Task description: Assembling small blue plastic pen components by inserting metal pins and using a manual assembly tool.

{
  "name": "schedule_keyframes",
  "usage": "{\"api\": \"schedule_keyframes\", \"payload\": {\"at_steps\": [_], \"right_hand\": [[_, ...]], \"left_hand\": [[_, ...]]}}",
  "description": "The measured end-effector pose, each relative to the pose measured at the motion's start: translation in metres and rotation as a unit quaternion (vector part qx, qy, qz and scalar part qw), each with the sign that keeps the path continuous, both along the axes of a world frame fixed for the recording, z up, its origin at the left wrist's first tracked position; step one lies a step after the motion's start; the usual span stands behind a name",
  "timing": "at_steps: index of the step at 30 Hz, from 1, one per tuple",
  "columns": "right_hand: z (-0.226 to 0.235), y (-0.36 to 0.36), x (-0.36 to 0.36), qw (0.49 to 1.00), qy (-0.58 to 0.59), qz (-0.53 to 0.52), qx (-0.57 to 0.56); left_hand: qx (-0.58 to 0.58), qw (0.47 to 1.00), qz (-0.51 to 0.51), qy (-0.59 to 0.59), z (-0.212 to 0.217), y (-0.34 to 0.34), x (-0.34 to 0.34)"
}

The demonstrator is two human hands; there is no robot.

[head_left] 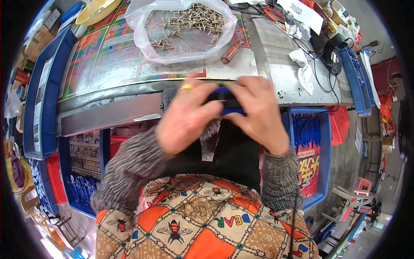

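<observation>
My left hand [186, 113] and my right hand [259, 111] meet at the bench's front edge, over a dark fixture [170, 96]. Between them shows a blue piece [234, 112], its shape mostly covered by my fingers. The fingers of my right hand are curled against this piece from above and below. My left thumb and forefinger close together at its left side; what they hold, if anything, is hidden. Just beyond my hands lies a clear plastic bag [181, 58], rolled open, with many brass-coloured headed pins [196, 19] in it.
A screwdriver [230, 54] lies right of the bag. Cables [317, 71], red-handled pliers [274, 14] and crumpled tissue [304, 73] are at the right. Below the bench, blue trays [325, 172] hold slender blue parts [306, 129]. A yellow bowl [95, 13] stands far left.
</observation>
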State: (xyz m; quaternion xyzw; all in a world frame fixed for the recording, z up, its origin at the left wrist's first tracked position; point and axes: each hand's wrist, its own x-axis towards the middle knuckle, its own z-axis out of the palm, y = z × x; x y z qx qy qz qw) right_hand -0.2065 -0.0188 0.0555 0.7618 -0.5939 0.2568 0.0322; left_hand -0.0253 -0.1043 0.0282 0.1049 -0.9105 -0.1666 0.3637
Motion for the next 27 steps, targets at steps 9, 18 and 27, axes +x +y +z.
{"api": "schedule_keyframes", "payload": {"at_steps": [9, 18, 27], "right_hand": [[-0.006, -0.014, 0.025, 0.999, -0.016, 0.042, 0.001], [-0.005, 0.021, -0.029, 0.998, 0.001, -0.056, -0.006], [-0.012, -0.02, 0.036, 0.996, -0.022, 0.069, -0.047]], "left_hand": [[-0.024, 0.998, 0.05, -0.032, 0.005, -0.003, 0.032], [-0.022, 1.0, -0.021, 0.006, -0.009, 0.012, -0.039], [-0.017, 0.994, 0.088, -0.068, 0.007, 0.003, 0.048]]}}
